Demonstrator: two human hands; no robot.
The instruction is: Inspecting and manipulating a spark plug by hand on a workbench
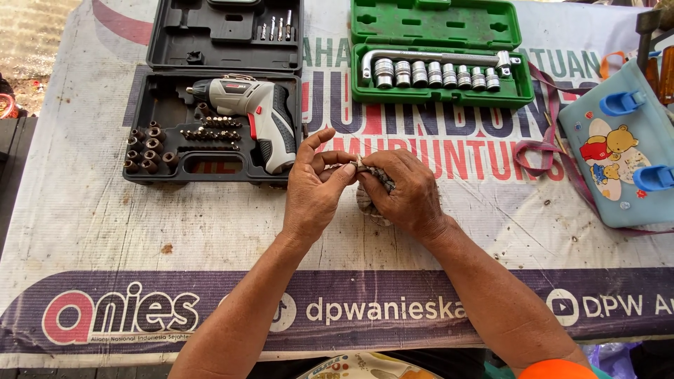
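Both hands meet over the middle of the table, a little toward its far edge; the left hand [316, 186] pinches, thumb to forefinger, the top of a small rag [371, 191], while the right hand [406, 193] is closed around the rest of it, so most of the cloth is hidden and only a crumpled grey-patterned bit shows between and below the fingers. Whether anything is wrapped inside cannot be told. The rag looks soft, limp and light, likely to fold and bunch wherever it is squeezed; it should not slip or break, and a pinch at a free corner or a loose fistful of the bunch would serve equally well.

Counted: one rag; two hands; two open tool cases. The black case [217, 151] lies near the far left corner, holding one cordless screwdriver [256, 112], many small bits and dark sockets too small to count surely, plus four slim bits in its lid. The green case [439, 95] sits along the far edge, holding one bent handle [428, 56] and eight shiny sockets [435, 74] in a row. One pale blue bag [621, 151] with a strap rests at the right edge; a printed banner [105, 217] covers the table.
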